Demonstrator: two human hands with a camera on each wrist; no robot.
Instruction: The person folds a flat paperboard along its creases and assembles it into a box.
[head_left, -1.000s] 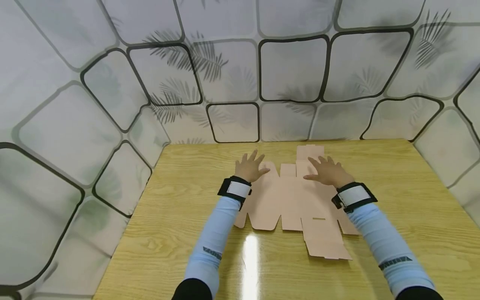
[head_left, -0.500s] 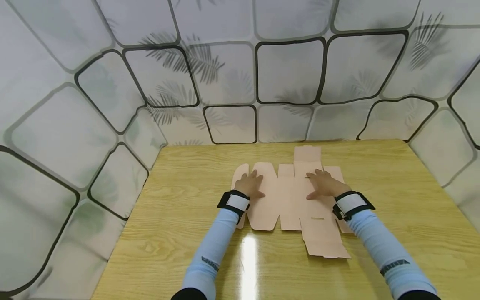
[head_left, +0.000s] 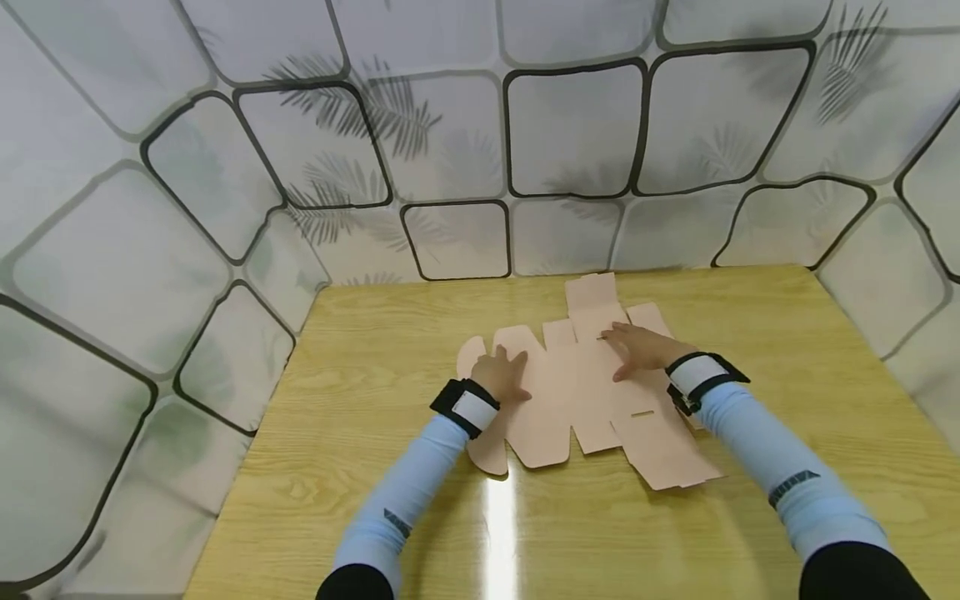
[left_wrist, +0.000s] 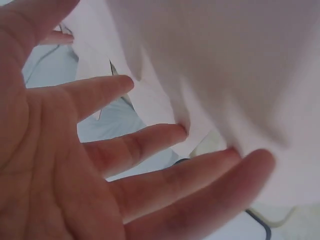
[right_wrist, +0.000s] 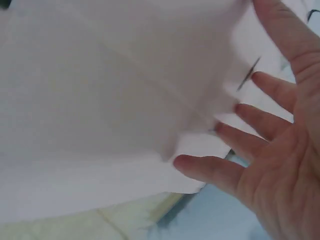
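Observation:
An unfolded cardboard box blank [head_left: 596, 379], pinkish tan with creases, slots and cut flaps, lies flat and turned at an angle on the wooden table. My left hand [head_left: 501, 375] rests on its left panels with the fingers spread; in the left wrist view the fingertips [left_wrist: 182, 129] touch the board. On the right part, near a small slot, lies my right hand [head_left: 643, 348]. Its fingers are extended, and in the right wrist view the fingertips [right_wrist: 186, 162] press against the board's surface. Neither hand curls round an edge.
The light wooden table [head_left: 360, 433] runs back to a wall covering [head_left: 570, 133] with a stone-and-leaf pattern, which also closes off the left and right sides. A bright light reflection [head_left: 500, 533] shows on the tabletop in front of the cardboard.
Both hands have come down from above the cardboard onto it. The blank has since turned anticlockwise, its right flaps shifting away and its left end coming nearer.

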